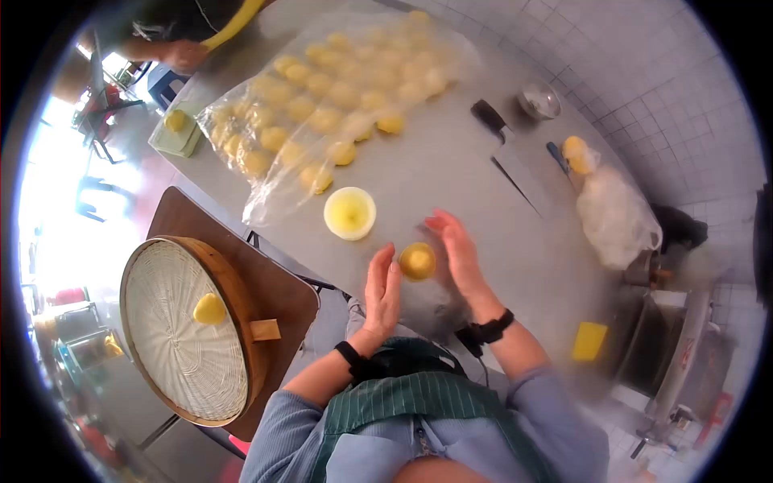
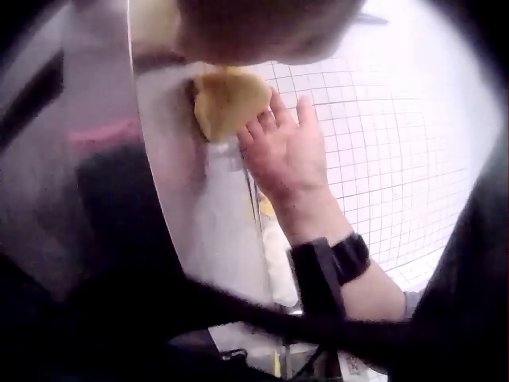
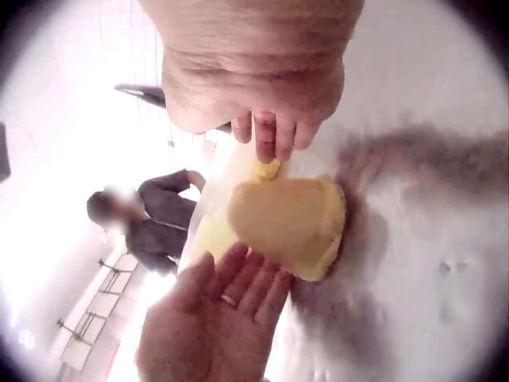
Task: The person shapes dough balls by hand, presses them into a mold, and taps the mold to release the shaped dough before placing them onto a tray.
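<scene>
A yellow dough piece (image 1: 417,262), a stubby shape with a wider base, stands on the metal table between my two hands. My left hand (image 1: 382,290) is on its left, fingers straight and palm turned inward. On the other side is my right hand (image 1: 460,256), also with extended fingers. In the right wrist view the left fingertips come right at the side of the dough (image 3: 278,219). The left wrist view shows the right fingertips close by the dough (image 2: 229,103). Just beyond the left hand sits a white bowl (image 1: 336,224) with yellow contents.
Many yellow dough balls (image 1: 344,153) lie under clear plastic sheeting at the back. A cleaver (image 1: 515,165), a metal bowl (image 1: 539,102) and a plastic bag (image 1: 616,221) are to the right. At left, a round woven tray (image 1: 177,354) holds one yellow piece. Another person's hand (image 1: 183,56) shows far left.
</scene>
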The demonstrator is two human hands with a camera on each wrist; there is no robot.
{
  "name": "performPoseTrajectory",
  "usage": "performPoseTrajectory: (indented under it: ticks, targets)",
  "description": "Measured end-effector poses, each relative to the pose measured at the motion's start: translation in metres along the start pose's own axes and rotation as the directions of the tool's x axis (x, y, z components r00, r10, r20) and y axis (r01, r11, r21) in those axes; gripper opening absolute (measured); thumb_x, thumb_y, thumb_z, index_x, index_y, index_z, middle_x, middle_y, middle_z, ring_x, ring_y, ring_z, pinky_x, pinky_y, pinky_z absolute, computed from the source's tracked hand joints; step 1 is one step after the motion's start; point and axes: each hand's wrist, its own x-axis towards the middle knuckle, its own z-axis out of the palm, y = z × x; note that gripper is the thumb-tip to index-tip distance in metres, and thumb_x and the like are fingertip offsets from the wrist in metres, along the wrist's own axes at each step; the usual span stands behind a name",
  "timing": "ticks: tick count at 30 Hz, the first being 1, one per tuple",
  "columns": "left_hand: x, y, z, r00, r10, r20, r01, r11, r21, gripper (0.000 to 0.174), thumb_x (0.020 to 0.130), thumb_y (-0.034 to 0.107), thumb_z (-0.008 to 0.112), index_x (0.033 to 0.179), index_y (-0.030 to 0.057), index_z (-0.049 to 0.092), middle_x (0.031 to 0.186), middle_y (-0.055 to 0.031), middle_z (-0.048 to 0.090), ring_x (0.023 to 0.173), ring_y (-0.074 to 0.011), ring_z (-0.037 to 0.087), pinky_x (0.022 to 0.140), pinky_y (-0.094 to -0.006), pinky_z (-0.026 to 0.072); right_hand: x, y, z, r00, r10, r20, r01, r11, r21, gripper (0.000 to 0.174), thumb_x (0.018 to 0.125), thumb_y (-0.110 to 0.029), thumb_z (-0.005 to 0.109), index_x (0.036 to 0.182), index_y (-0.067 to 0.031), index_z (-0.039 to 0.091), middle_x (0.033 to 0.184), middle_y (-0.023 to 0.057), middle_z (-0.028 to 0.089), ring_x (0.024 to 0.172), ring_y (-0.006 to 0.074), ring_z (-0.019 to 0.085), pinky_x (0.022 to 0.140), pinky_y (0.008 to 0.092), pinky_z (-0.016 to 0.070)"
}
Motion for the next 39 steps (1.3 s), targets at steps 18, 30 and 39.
performPoseTrajectory:
  ticks: [18, 30, 39]
  targets:
    - [0.027, -0.024, 0.06, 0.925, 0.238, -0.297, -0.224, 0.971, 0.08, 0.045, 0.106, 0.027, 0.035, 0.139, -0.0033, 0.042, 0.148, -0.0164, 0.04, 0.136, -0.0265, 0.039, 0.115, -0.0386, 0.0282, -0.005, 0.028, 0.019, 0.987, -0.125, 0.103, 0.125, 0.992, 0.011, 0.05, 0.105, -0.04, 0.037, 0.136, -0.0029, 0.049, 0.129, 0.0147, 0.057, 0.121, 0.0237, 0.053, 0.104, 0.0349, 0.0388]
    - [0.014, -0.015, 0.059, 0.933, 0.297, -0.202, -0.261, 0.947, 0.185, 0.04, 0.104, 0.02, 0.035, 0.134, -0.0029, 0.047, 0.148, -0.0212, 0.039, 0.137, -0.0315, 0.039, 0.114, -0.0408, 0.0292, -0.009, 0.032, 0.017, 0.989, -0.122, 0.088, 0.113, 0.989, 0.097, 0.049, 0.106, -0.039, 0.035, 0.134, -0.0026, 0.051, 0.123, 0.0126, 0.059, 0.115, 0.0227, 0.056, 0.102, 0.0344, 0.0406]
    - [0.017, -0.036, 0.045, 0.925, 0.276, -0.26, -0.281, 0.96, 0.019, 0.042, 0.106, 0.028, 0.035, 0.136, -0.0004, 0.045, 0.148, -0.0164, 0.04, 0.135, -0.0239, 0.039, 0.115, -0.0375, 0.029, -0.008, 0.032, 0.016, 0.95, -0.122, 0.289, 0.244, 0.865, -0.438, 0.057, 0.104, -0.045, 0.034, 0.137, 0.0002, 0.046, 0.132, 0.0131, 0.055, 0.124, 0.022, 0.052, 0.105, 0.0361, 0.0403]
